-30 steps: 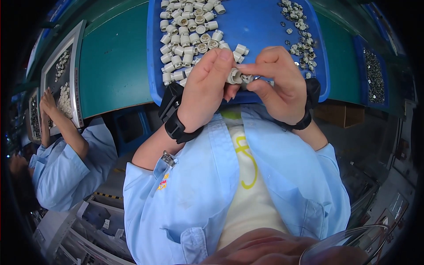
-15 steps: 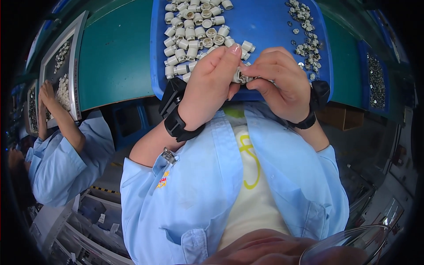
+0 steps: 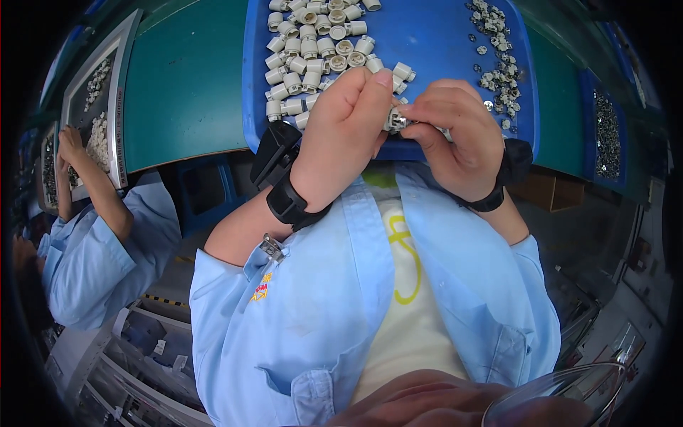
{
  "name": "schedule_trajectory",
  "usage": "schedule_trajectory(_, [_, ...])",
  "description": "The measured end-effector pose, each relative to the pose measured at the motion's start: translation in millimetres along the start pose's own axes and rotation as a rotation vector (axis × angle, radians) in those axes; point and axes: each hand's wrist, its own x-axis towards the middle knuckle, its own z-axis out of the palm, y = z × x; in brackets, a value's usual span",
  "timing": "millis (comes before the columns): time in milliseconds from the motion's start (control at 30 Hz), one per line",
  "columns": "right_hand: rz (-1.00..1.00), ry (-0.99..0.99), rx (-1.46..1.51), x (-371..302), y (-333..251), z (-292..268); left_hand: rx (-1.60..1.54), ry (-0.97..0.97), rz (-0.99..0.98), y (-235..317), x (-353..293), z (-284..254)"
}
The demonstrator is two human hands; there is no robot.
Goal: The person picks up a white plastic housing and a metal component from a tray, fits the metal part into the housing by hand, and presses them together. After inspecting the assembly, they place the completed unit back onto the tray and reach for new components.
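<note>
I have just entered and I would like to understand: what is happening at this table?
A person holds a small, partly shiny whitish piece in the left grip, while the right grip pinches at its right side, over the near part of a blue tray. White cylindrical parts lie on the tray's left, small white-and-metal parts along its right. Farther left, a co-worker has both arms at a silver-framed tray.

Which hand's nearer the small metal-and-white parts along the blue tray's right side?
Right. The right hand is left of the small parts, a bit closer to the person's body; the left hand is farther left, beyond the right hand.
</note>
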Motion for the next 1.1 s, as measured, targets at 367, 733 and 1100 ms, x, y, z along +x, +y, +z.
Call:
schedule_trajectory(367, [-0.049,0.019,-0.116,1,-4,0,0.015,0.022,0.088,-6,0,1])
schedule_trajectory(733, [0.051,-0.031,0.069,0,-3,-6,0.055,-0.007,0.004,3,-2,2])
schedule_trajectory(1100, [0.018,0.037,-0.010,-8,-4,4,0.051,-0.008,0.053,-4,-5,1])
